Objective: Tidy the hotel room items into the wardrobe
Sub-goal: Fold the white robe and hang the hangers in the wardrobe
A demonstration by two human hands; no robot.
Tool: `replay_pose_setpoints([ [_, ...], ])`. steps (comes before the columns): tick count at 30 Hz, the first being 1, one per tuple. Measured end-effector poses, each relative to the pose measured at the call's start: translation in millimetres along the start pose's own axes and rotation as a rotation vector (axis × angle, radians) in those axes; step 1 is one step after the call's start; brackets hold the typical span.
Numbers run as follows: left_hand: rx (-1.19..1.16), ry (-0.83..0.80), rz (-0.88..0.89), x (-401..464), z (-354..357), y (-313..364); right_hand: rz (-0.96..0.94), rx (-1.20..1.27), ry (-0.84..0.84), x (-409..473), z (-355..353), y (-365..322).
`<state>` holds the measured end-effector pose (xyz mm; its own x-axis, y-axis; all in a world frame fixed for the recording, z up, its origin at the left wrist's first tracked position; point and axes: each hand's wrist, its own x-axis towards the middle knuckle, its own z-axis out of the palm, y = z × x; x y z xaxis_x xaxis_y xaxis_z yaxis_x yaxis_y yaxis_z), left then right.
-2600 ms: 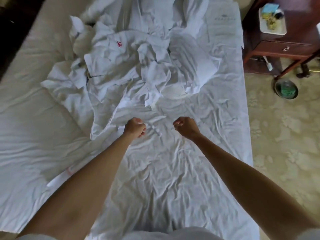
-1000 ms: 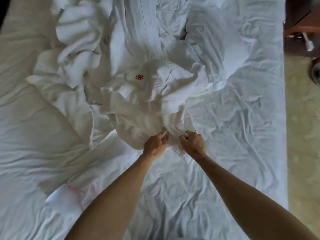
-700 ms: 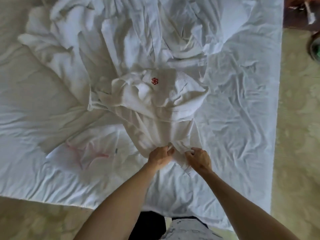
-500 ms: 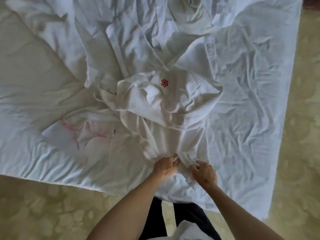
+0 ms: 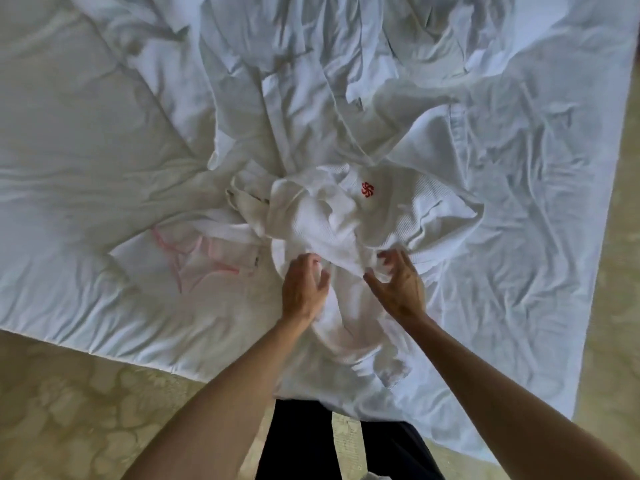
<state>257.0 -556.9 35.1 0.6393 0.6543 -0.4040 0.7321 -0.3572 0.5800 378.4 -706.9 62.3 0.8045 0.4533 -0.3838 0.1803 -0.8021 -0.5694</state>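
Observation:
A white waffle bathrobe (image 5: 388,216) with a red embroidered logo (image 5: 367,189) lies bunched near the foot edge of the bed (image 5: 69,168). Its lower part trails toward me over the edge. My left hand (image 5: 304,289) rests on the robe's folds with fingers loosely bent. Beside it, my right hand (image 5: 398,289) hovers with fingers spread and curved, fingertips at the bunched cloth. Neither hand plainly grips any fabric. More crumpled white linen (image 5: 311,81) is spread behind the robe.
A flat white bag with pink lines (image 5: 194,261) lies on the sheet left of the robe. Patterned beige carpet (image 5: 86,403) borders the bed at the front and right. My dark trousers (image 5: 301,441) stand against the bed's foot edge.
Both hands pulled the robe toward the foot of the bed while I stepped back. They have let go of its lower edge and moved up onto the bunched part.

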Motion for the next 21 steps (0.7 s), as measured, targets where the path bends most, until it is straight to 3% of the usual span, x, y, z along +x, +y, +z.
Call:
replay_pose_setpoints([
  [2, -0.014, 0.250, -0.045, 37, -24, -9, -0.136, -0.078, 0.082, 42, 18, -38],
  [3, -0.026, 0.288, -0.091, 55, -36, -12, -0.207, -0.113, 0.114, 62, 29, -55],
  [9, -0.203, 0.043, -0.200, 135, -45, -43, -0.408, -0.445, 0.087, 156, 84, -103],
  [13, -0.231, 0.004, -0.265, 143, -33, -42, -0.392, -0.286, 0.205, 171, 88, -81],
  [15, -0.184, 0.056, -0.184, 131, -28, -34, -0.378, -0.177, 0.310, 167, 72, -63],
  [18, -0.071, 0.242, 0.097, 106, -14, -23, -0.313, -0.106, 0.380, 148, 30, -21],
  [21, -0.059, 0.238, 0.238, 78, 5, 2, -0.283, -0.093, 0.443, 114, -16, 37],
])
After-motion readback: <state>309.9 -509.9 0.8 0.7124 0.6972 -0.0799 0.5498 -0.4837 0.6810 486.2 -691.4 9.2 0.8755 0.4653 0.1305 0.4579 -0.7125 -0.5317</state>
